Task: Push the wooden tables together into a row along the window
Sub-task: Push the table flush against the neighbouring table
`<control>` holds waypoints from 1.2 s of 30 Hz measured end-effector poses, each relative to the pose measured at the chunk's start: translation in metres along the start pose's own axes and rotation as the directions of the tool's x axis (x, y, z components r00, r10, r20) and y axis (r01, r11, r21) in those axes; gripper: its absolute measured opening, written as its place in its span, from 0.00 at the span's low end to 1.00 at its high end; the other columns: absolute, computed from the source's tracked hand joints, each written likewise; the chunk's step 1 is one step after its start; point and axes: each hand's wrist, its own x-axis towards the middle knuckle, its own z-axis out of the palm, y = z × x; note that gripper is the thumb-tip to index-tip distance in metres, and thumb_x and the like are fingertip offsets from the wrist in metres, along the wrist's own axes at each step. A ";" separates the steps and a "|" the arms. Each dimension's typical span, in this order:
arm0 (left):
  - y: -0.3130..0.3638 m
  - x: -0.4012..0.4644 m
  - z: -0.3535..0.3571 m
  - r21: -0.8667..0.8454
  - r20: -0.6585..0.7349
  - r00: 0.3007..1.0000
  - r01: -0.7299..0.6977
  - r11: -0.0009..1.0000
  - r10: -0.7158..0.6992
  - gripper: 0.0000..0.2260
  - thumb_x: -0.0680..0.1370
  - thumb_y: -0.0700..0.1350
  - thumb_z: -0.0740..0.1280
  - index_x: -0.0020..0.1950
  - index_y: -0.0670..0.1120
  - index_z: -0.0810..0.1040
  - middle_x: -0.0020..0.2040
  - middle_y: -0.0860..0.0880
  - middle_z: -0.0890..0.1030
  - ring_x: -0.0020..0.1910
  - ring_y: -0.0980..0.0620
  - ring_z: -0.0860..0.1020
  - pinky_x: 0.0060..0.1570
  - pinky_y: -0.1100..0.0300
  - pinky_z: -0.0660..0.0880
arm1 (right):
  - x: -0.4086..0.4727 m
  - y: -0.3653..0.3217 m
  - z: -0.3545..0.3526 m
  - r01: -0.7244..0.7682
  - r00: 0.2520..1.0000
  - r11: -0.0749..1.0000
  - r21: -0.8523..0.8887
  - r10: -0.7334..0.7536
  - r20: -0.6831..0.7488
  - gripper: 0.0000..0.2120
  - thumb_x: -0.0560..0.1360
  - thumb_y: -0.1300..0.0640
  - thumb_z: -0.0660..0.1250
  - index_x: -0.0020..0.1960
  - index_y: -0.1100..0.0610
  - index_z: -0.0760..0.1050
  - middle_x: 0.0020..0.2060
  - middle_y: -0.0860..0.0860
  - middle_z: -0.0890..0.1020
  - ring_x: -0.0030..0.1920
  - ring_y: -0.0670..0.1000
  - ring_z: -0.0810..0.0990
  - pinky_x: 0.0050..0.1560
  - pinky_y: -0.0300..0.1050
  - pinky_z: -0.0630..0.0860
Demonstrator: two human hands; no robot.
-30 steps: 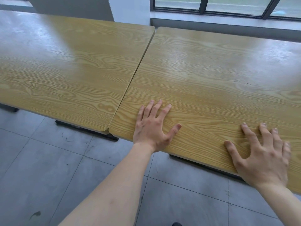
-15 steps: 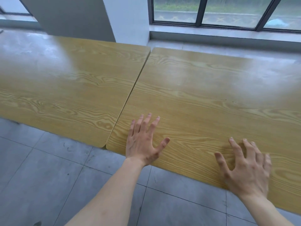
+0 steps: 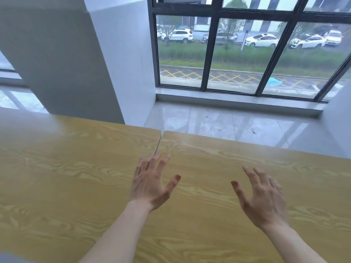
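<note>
I see my left hand [image 3: 150, 186] and right hand [image 3: 263, 201] bare, no gloves, rings or watch, and both forearms uncovered, with no sleeve showing anywhere in view.

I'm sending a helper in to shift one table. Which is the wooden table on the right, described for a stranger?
Start at the big dark-framed window. Two wooden tables meet at a thin seam before it. Yours is the right-hand table, in front of the glass; the left-hand table fronts the white pillar.

Tables [image 3: 76, 177] wood-grain, smooth (slight sheen); floor [image 3: 237, 126] glossy tile.
</note>
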 end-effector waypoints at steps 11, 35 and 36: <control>-0.014 0.158 -0.013 -0.008 0.071 0.992 -0.106 0.994 0.107 0.37 0.75 0.74 0.46 0.82 0.61 0.56 0.83 0.53 0.58 0.83 0.49 0.52 0.81 0.50 0.44 | 0.127 -0.052 0.002 -0.115 0.990 0.993 0.006 0.115 0.083 0.44 0.72 0.21 0.39 0.80 0.42 0.61 0.78 0.51 0.68 0.78 0.56 0.64 0.79 0.57 0.56; -0.027 0.347 0.192 -0.064 0.356 0.909 -0.208 0.976 0.217 0.38 0.76 0.75 0.47 0.82 0.60 0.56 0.83 0.52 0.59 0.82 0.51 0.52 0.81 0.49 0.42 | 0.318 -0.002 0.170 -0.213 0.940 0.966 -0.144 0.243 0.240 0.42 0.75 0.22 0.45 0.78 0.46 0.67 0.77 0.55 0.70 0.77 0.58 0.64 0.80 0.57 0.53; -0.030 0.350 0.195 -0.068 0.372 0.903 -0.204 0.977 0.215 0.37 0.76 0.75 0.49 0.82 0.60 0.56 0.83 0.53 0.60 0.82 0.50 0.54 0.81 0.49 0.43 | 0.320 0.001 0.177 -0.208 0.938 0.965 -0.159 0.243 0.249 0.43 0.75 0.21 0.43 0.77 0.46 0.69 0.75 0.54 0.72 0.76 0.58 0.65 0.80 0.57 0.52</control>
